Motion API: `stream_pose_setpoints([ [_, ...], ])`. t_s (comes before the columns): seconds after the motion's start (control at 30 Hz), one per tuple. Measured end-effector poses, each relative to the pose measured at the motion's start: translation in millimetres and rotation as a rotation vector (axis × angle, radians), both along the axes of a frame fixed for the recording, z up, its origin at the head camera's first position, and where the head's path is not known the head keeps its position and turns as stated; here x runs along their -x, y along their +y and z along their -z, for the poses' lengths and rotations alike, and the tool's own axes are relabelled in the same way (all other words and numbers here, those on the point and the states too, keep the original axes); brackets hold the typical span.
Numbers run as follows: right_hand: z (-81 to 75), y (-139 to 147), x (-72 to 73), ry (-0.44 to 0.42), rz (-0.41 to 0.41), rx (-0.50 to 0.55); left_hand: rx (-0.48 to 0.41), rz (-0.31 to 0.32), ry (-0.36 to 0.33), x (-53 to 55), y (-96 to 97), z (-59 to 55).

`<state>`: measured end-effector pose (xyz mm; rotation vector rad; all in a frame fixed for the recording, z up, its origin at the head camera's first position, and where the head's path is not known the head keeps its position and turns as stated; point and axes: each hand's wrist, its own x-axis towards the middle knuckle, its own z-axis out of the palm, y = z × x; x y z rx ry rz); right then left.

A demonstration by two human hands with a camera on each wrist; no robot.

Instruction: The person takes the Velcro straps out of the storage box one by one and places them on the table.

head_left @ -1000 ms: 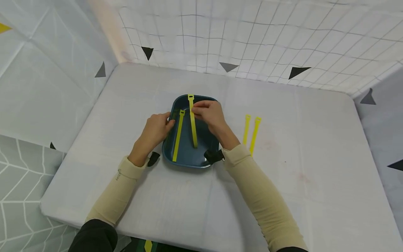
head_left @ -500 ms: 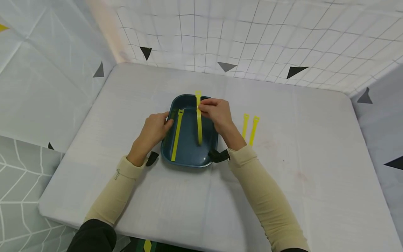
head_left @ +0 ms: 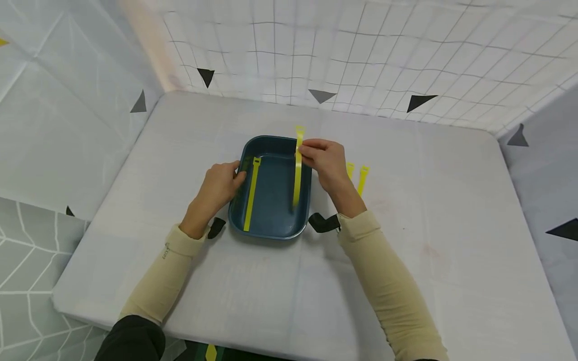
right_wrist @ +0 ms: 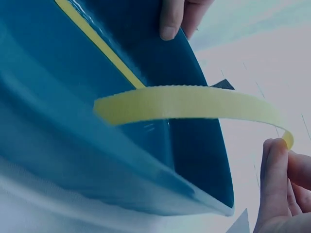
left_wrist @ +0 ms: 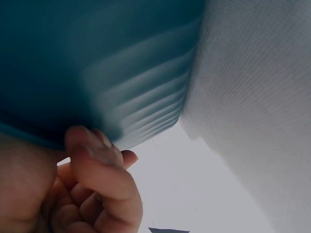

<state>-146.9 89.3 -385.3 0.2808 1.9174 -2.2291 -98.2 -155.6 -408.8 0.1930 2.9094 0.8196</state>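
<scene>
A dark blue plastic tray [head_left: 274, 210] sits on the table. My left hand [head_left: 220, 183] grips its left rim, thumb inside; in the left wrist view, the curled fingers [left_wrist: 104, 170] meet the rim from outside. Over the tray's right side, my right hand [head_left: 329, 163] pinches a yellow cable strap [head_left: 297, 178] near its slotted head. The right wrist view has this strap [right_wrist: 194, 103] bowing across the tray, its tail reaching over the inside. Another yellow cable strap [head_left: 252, 195] lies lengthwise along the tray's left side, slotted head towards the back.
Two more yellow cable straps, one [head_left: 350, 170] partly behind the right hand and another [head_left: 363, 179] beside it, lie on the white-covered table [head_left: 433, 281] right of the tray. A gridded white curtain [head_left: 334, 50] hangs along the back edge.
My right hand has moved right with its cable strap, from the tray's middle to its right side. The left hand keeps its hold on the rim.
</scene>
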Motion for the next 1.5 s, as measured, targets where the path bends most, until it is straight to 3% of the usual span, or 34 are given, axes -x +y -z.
stream_pose_setpoints([
  [0.33, -1.8, 9.9, -1.3, -0.013, 0.050, 0.010, 0.001, 0.015, 0.026, -2.2, -0.8, 1.3],
  [1.5, -3.7, 45.1, -10.0, -0.087, 0.096, 0.085, 0.003, 0.017, 0.048, -0.7, 1.2, 4.2],
])
